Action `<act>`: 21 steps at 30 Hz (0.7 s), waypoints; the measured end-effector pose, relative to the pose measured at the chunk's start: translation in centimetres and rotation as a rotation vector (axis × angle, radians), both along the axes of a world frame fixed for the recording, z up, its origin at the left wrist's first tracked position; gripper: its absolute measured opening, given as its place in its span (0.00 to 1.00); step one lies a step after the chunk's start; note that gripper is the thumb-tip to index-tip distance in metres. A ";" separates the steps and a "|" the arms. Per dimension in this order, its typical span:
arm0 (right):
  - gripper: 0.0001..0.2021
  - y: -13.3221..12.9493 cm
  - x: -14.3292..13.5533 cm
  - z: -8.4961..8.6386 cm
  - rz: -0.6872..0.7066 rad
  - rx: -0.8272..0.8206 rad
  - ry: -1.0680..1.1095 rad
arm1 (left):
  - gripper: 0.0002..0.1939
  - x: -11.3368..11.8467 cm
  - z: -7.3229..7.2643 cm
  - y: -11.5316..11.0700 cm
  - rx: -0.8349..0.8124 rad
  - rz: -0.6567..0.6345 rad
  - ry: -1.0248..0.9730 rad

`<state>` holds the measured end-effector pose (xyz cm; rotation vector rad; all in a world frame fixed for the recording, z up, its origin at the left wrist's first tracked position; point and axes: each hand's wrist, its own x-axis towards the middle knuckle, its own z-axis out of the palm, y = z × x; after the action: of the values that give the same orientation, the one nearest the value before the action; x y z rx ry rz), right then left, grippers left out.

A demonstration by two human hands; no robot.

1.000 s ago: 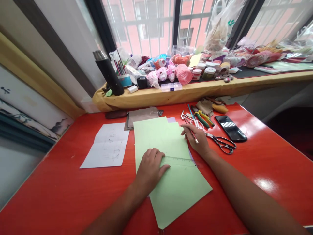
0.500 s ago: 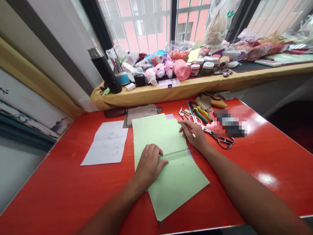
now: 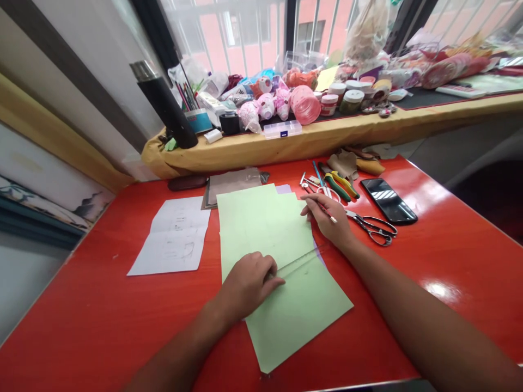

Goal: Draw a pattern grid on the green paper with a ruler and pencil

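Light green paper sheets [image 3: 261, 218] overlap on the red table, with a bit of purple paper [image 3: 283, 189] showing beneath. My left hand [image 3: 251, 280] rests over the green paper, its thumb and fingers closed on the left end of a clear ruler [image 3: 299, 262]. The ruler is tilted up, seen nearly edge-on, and slants toward the right edge of the paper. At that right edge, my right hand [image 3: 332, 222] is closed round a pencil [image 3: 326, 210], its eraser end pointing toward me. The pencil's tip is hard to make out.
White paper with pencil marks [image 3: 171, 234] lies left. Scissors [image 3: 373, 226], pliers [image 3: 343, 185] and a phone [image 3: 389, 201] lie right of the sheets. A black flask [image 3: 165, 106] and craft jars [image 3: 351, 102] stand on the windowsill behind.
The ruler has gone from lying flat across the green paper to tilted on its edge, in my left hand. My right hand still has the pencil. The view has shifted slightly.
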<state>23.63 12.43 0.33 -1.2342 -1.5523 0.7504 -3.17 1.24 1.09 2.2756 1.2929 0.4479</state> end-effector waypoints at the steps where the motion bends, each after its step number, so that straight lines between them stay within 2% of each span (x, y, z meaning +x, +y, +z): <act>1: 0.17 -0.2 -0.2 0.5 0.012 0.000 0.005 | 0.12 -0.4 0.1 0.2 -0.010 -0.005 -0.015; 3: 0.16 -0.7 -0.6 1.5 0.053 0.003 0.007 | 0.13 -1.2 0.5 0.8 -0.020 0.017 -0.049; 7: 0.16 -1.8 -1.3 3.1 0.205 0.021 -0.043 | 0.14 -2.7 1.5 1.7 0.002 0.141 -0.146; 12: 0.08 -2.8 -2.3 3.4 0.349 0.071 -0.182 | 0.14 -3.2 2.4 2.0 0.059 0.283 -0.262; 14: 0.08 -3.0 -2.6 3.4 0.369 0.067 -0.196 | 0.15 -3.3 2.5 2.0 0.087 0.339 -0.292; 18: 0.12 -2.7 -2.2 3.7 0.300 0.031 -0.119 | 0.12 -3.6 2.7 2.1 0.170 0.470 -0.324; 21: 0.15 -1.6 -1.1 3.4 0.098 0.014 0.044 | 0.12 -4.2 2.8 2.4 0.216 0.498 -0.290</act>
<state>22.51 10.80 3.75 -1.1310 -1.5883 0.8229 -7.42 3.65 3.87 1.9312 1.7133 1.0925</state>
